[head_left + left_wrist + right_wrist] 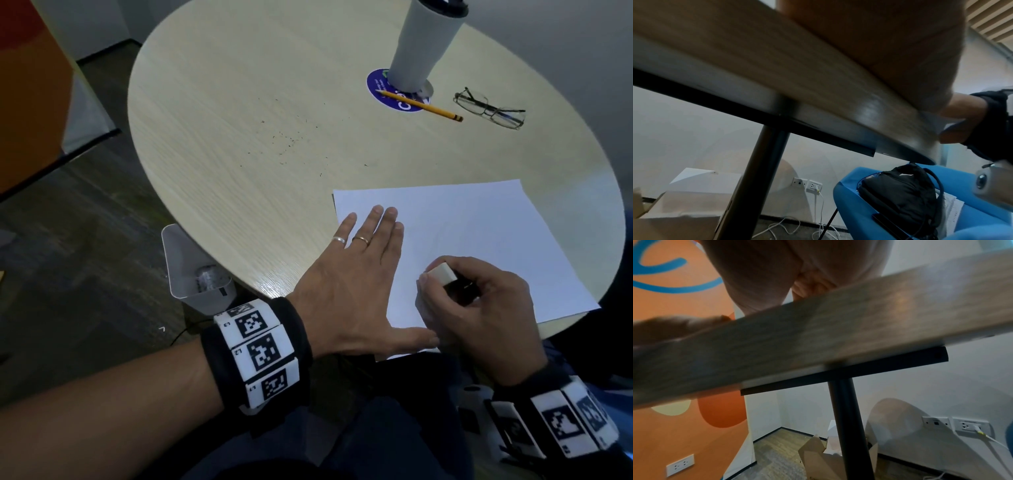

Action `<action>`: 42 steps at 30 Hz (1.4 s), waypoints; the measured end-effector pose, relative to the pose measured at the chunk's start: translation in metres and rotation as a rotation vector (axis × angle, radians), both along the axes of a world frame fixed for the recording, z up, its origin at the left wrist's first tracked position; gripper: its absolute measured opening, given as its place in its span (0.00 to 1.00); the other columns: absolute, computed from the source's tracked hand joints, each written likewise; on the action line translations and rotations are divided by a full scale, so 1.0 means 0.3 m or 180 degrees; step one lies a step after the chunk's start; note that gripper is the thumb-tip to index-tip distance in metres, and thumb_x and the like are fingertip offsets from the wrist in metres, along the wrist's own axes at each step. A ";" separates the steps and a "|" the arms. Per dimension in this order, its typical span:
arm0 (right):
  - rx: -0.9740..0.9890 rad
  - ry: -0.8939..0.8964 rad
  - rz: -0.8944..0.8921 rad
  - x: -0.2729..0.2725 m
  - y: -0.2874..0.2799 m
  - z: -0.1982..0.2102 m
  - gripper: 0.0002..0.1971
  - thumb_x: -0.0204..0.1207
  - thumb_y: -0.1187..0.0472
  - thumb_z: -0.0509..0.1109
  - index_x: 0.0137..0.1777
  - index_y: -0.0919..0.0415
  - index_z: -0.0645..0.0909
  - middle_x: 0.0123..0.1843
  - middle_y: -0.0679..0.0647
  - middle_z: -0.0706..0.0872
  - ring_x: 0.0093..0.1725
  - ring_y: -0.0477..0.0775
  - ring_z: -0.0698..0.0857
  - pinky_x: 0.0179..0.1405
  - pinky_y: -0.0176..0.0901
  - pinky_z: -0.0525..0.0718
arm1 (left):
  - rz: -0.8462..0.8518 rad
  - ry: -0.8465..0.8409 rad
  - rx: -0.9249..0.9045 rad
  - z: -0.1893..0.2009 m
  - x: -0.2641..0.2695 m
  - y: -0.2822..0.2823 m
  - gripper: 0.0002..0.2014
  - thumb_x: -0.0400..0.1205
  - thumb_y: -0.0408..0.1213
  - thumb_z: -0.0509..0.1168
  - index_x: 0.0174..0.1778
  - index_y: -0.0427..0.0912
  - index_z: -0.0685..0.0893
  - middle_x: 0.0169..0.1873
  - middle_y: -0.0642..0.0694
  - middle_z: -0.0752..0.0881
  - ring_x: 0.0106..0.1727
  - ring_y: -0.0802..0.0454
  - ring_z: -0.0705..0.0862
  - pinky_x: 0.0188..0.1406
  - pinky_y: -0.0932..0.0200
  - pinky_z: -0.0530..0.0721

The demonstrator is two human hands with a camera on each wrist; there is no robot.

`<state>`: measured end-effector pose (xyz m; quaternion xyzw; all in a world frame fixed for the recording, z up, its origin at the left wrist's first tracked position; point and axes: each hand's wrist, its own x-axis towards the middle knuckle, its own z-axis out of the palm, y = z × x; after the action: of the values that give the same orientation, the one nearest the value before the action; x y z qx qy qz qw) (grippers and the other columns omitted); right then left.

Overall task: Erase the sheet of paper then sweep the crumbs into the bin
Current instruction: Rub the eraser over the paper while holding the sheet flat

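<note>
A white sheet of paper (pixel 479 233) lies at the near right of the round wooden table (pixel 239 85). My left hand (pixel 356 263) rests flat on the sheet's left edge, fingers straight, thumb stretched along the near edge. My right hand (pixel 479 301) grips a white eraser (pixel 440 274) with a dark sleeve, held over the sheet's near part. Dark eraser crumbs (pixel 287 140) are scattered on the bare tabletop beyond the paper. A small white bin (pixel 191 263) sits below the table's near left edge. Both wrist views show mostly the table edge (pixel 818 78) from below.
At the far side stand a grey cup (pixel 421 41) on a blue round coaster (pixel 380 85), a yellow pencil (pixel 421 106) and folded glasses (pixel 489 109). Under the table are a black pedestal leg (pixel 849 426), a cardboard box (pixel 818 456), and a black backpack (pixel 900 194) on a blue seat.
</note>
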<state>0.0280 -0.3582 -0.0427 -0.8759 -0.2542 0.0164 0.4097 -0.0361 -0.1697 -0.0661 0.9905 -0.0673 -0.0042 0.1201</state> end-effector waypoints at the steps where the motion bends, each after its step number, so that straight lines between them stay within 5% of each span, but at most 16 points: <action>1: -0.0002 -0.0049 -0.0001 0.002 0.000 -0.002 0.07 0.79 0.65 0.78 0.40 0.58 0.88 0.33 0.52 0.89 0.32 0.58 0.87 0.37 0.57 0.88 | -0.0014 0.0010 0.0009 -0.001 0.000 -0.004 0.68 0.73 0.88 0.42 0.92 0.32 0.43 0.92 0.36 0.39 0.93 0.43 0.35 0.91 0.36 0.44; 6: -0.0295 -0.0437 0.0439 -0.038 0.030 -0.003 0.09 0.79 0.64 0.80 0.40 0.53 0.86 0.34 0.49 0.86 0.34 0.53 0.85 0.36 0.51 0.83 | -0.0038 0.0019 0.0097 -0.005 0.004 -0.005 0.65 0.74 0.83 0.47 0.92 0.32 0.43 0.92 0.35 0.39 0.93 0.42 0.35 0.91 0.37 0.44; 11: -0.0323 -0.0443 0.0145 0.031 -0.038 0.002 0.11 0.78 0.66 0.81 0.38 0.53 0.86 0.33 0.50 0.87 0.32 0.54 0.84 0.35 0.53 0.83 | -0.0033 0.0116 0.0186 0.000 0.007 -0.010 0.70 0.70 0.90 0.41 0.92 0.32 0.41 0.92 0.35 0.37 0.93 0.41 0.35 0.90 0.35 0.43; 16: -0.0438 -0.0713 0.0382 -0.047 0.039 -0.010 0.10 0.79 0.65 0.80 0.38 0.56 0.85 0.32 0.50 0.81 0.32 0.51 0.80 0.35 0.46 0.79 | -0.0061 0.0113 0.0230 -0.003 0.008 -0.007 0.66 0.74 0.85 0.45 0.92 0.32 0.41 0.92 0.34 0.37 0.93 0.41 0.35 0.90 0.36 0.43; 21: -0.0439 -0.0665 0.0136 0.025 -0.019 -0.003 0.11 0.78 0.65 0.81 0.37 0.55 0.85 0.32 0.51 0.84 0.32 0.52 0.82 0.35 0.53 0.83 | -0.0027 0.0129 0.0202 -0.002 0.009 -0.012 0.70 0.71 0.90 0.40 0.92 0.32 0.40 0.92 0.35 0.37 0.93 0.41 0.34 0.90 0.35 0.42; 26: -0.0521 -0.0896 0.0498 -0.043 0.044 -0.015 0.10 0.78 0.66 0.80 0.36 0.59 0.84 0.31 0.50 0.79 0.32 0.50 0.77 0.36 0.44 0.77 | -0.0070 0.0110 0.0210 -0.005 0.010 -0.005 0.65 0.74 0.84 0.46 0.92 0.33 0.40 0.92 0.35 0.36 0.92 0.41 0.33 0.90 0.36 0.42; 30: -0.0462 -0.0845 0.0220 0.024 -0.014 -0.006 0.10 0.78 0.63 0.79 0.36 0.58 0.85 0.31 0.51 0.81 0.32 0.52 0.80 0.36 0.48 0.79 | -0.0039 0.0133 0.0146 -0.004 0.011 -0.012 0.70 0.70 0.90 0.41 0.92 0.33 0.40 0.92 0.36 0.37 0.92 0.42 0.33 0.90 0.35 0.41; 35: -0.0492 -0.0870 0.0519 -0.038 0.044 -0.020 0.12 0.78 0.66 0.79 0.35 0.58 0.83 0.31 0.49 0.78 0.32 0.49 0.78 0.36 0.46 0.78 | -0.0065 0.0088 0.0171 -0.010 0.014 -0.006 0.66 0.73 0.84 0.47 0.92 0.33 0.40 0.92 0.35 0.37 0.92 0.42 0.34 0.90 0.36 0.42; 39: -0.0435 -0.0776 0.0075 0.042 -0.026 -0.007 0.11 0.77 0.68 0.80 0.35 0.59 0.85 0.31 0.53 0.84 0.31 0.55 0.82 0.34 0.54 0.83 | -0.0050 0.0113 0.0152 -0.008 0.011 -0.010 0.70 0.70 0.90 0.40 0.92 0.33 0.39 0.92 0.36 0.36 0.92 0.42 0.33 0.90 0.35 0.41; 42: -0.0509 -0.0890 0.0293 0.002 0.015 -0.010 0.11 0.77 0.70 0.81 0.36 0.60 0.85 0.31 0.51 0.81 0.32 0.52 0.80 0.35 0.51 0.80 | -0.0065 0.0089 0.0152 -0.008 0.011 -0.007 0.68 0.72 0.88 0.43 0.92 0.33 0.39 0.92 0.36 0.36 0.92 0.42 0.33 0.90 0.35 0.41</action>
<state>0.0286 -0.3537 -0.0456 -0.8869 -0.3465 -0.0666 0.2981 -0.0329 -0.1718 -0.0686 0.9922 -0.0756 -0.0208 0.0972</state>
